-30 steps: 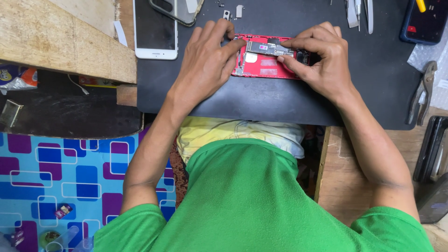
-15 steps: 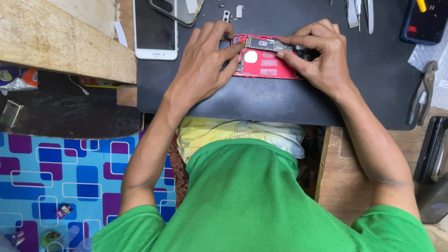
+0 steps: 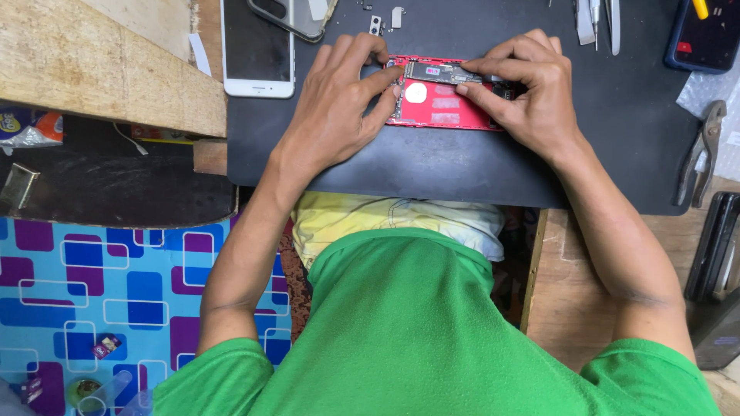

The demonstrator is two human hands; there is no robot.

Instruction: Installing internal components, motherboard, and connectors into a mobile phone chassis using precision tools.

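1. The red opened phone [image 3: 443, 104] lies flat on the black work mat [image 3: 432, 166], near the far edge of the mat and about in the middle of its width.
2. Inside the phone there is a grey circuit board [image 3: 447, 73] along its far side, and a small white round sticker [image 3: 416, 92] on the red part.
3. The left hand [image 3: 335, 108] rests on the left end of the phone; its fingers are bent and pinch this end, with the thumb tip touching the red part beside the white sticker.
4. The right hand [image 3: 532, 96] covers the right end of the phone; its fingers are bent and press on the circuit board, and the thumb lies on the red part.
5. A white phone [image 3: 258, 50] lies face up at the far left corner of the mat, partly on the wood, well apart from the left hand.
6. Just beside it, at the far edge, lies a grey phone case [image 3: 293, 17].
7. Some small metal parts [image 3: 385, 19] lie on the mat beyond the left hand.
8. Tweezers [image 3: 597, 19] lie at the far edge of the mat, beyond the right hand.
9. Pliers [image 3: 701, 150] lie at the right edge of the mat.
10. A dark blue phone [image 3: 705, 35] lies at the far right corner.
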